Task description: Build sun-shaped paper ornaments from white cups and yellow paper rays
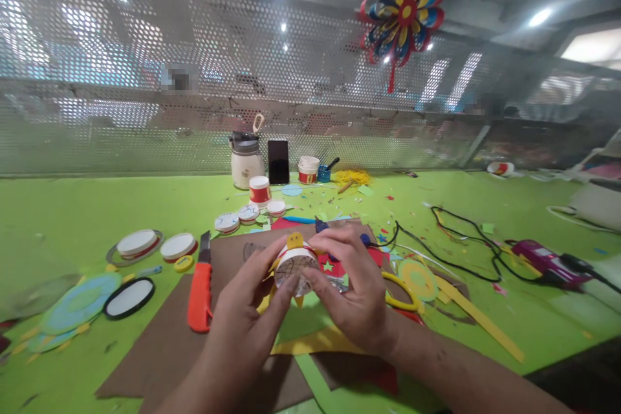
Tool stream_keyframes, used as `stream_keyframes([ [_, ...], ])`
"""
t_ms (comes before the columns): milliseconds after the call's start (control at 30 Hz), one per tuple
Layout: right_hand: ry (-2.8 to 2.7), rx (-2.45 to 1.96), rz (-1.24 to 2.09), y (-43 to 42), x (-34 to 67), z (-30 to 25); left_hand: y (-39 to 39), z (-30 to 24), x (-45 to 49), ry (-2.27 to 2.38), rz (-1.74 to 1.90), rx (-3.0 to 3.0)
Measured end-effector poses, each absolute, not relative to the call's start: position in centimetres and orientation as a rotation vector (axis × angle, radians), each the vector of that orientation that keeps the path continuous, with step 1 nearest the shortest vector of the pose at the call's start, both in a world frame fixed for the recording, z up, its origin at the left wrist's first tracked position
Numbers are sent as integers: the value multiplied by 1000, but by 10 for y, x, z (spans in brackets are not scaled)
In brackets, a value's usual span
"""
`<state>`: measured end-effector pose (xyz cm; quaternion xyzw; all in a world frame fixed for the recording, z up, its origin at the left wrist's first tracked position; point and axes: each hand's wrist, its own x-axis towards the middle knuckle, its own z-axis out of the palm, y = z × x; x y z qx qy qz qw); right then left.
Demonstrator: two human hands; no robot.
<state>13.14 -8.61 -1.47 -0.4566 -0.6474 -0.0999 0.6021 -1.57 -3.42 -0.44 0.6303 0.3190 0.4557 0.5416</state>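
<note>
Between my two hands is a small round paper turtle (294, 268) with a white rim, a line-patterned disc and a yellow head with dots. My left hand (259, 297) grips its left side, the thumb pressed on the disc. From the right, my right hand (352, 284) holds the rim, its thumb also on the disc. Yellow bits stick out below it, partly hidden by my fingers. Beneath lie brown cardboard (174, 349) and yellow and green paper strips. An orange utility knife (200, 291) lies left of my left hand; yellow-handled scissors (405, 294) lie beside my right wrist.
Several white lids (178, 246) and a black-rimmed oval (129, 298) lie at left. Behind stand a red-and-white paper cup (260, 191), a phone (278, 162) and a cream bottle (246, 165). A purple device (550, 263) with a black cord (466, 246) is at right, near paper scraps.
</note>
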Motion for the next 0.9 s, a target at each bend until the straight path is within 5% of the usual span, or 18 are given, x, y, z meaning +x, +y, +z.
stream_keyframes([
  [400,-1284,-1042,480,-86,121,-23,-16,3,-21,606,758,1000],
  [900,-1272,-1090,438,-85,117,-24,-14,-2,-18,585,698,932],
])
